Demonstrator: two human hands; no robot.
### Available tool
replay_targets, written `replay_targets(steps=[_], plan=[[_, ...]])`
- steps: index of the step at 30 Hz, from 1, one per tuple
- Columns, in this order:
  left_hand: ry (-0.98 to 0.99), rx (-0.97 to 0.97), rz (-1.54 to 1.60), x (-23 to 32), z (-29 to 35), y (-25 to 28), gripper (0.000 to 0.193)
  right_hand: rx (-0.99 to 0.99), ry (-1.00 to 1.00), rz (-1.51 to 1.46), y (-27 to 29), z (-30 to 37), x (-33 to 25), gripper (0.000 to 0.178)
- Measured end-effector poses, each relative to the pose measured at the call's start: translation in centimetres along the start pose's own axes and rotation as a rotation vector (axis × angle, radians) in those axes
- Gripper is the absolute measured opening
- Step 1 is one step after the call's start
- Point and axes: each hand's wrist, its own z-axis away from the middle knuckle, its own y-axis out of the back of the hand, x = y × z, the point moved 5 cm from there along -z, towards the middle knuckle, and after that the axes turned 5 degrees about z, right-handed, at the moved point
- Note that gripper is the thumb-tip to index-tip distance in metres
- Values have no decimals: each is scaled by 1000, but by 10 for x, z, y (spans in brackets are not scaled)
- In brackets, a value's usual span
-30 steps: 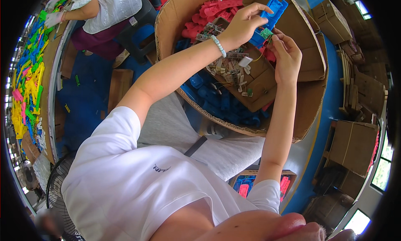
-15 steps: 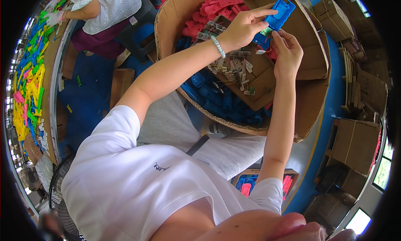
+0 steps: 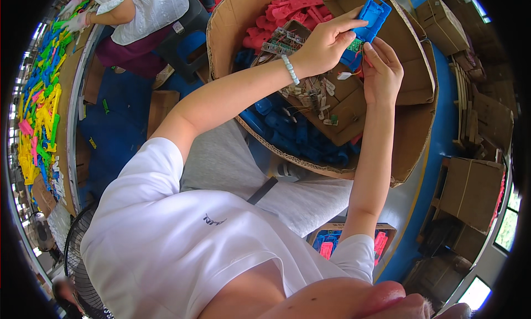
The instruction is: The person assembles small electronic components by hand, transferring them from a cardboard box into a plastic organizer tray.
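Note:
Above the big carton, my left hand (image 3: pixel 326 47) pinches a blue plastic casing (image 3: pixel 377 12) between thumb and fingers. Its open, hollow side faces up. My right hand (image 3: pixel 384 75) is closed at the casing's near end, with fingertips by a small green circuit board (image 3: pixel 357 44). Thin red wires and a white connector (image 3: pixel 344 75) hang from there. My fingers cover part of the board, so how it sits in the casing cannot be made out. Beneath lie several loose circuit boards with wires (image 3: pixel 315 95), red plastic parts (image 3: pixel 282 12) and blue casings (image 3: pixel 279 125).
The large carton (image 3: pixel 221 34) stands before my knees. A smaller box of blue and pink parts (image 3: pixel 326 249) is by my right side. At left, a co-worker's gloved hand (image 3: pixel 74 23) works over a table heaped with coloured parts (image 3: pixel 41 114). A fan (image 3: pixel 77 247) and stacked cartons (image 3: pixel 470 194) stand around.
My left fingers have shifted slightly along the casing, and the right fingertips have moved up against its near end. The white connector hangs more freely. The co-worker's hand has moved slightly.

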Motion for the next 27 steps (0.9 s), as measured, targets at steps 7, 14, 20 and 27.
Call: replay_targets(steps=[7,14,20,27], plan=[[-46,22,-49,7,-1,-3,30,7,49,-44,3,-1,2,33],[-43,54,-83,8,0,-2,31,-49,66,-42,1,-2,1,31],[87,53,184,-2,-1,2,33,-61,67,-69,1,-4,5,27],[117,-26,196,6,-2,0,37,-27,84,-95,3,-2,3,25]])
